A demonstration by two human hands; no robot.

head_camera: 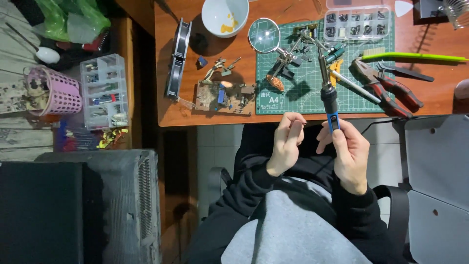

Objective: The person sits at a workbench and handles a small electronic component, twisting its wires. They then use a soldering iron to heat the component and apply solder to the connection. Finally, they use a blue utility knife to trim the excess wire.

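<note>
A reddish wooden table [171, 115] carries a green cutting mat [312, 95] along its near edge, a brown circuit board [225, 97] beside it, a white bowl [224, 16] at the far edge, and red-handled pliers [386, 88] toward the right edge.

Pliers [388, 90], magnifier [264, 35], bowl [224, 14] — circuit board [224, 97].

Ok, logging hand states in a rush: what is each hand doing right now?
Left hand: fingers curled loosely; whether it pinches anything small cannot be told.
Right hand: closed on the blue-and-black-handled soldering iron.
</note>
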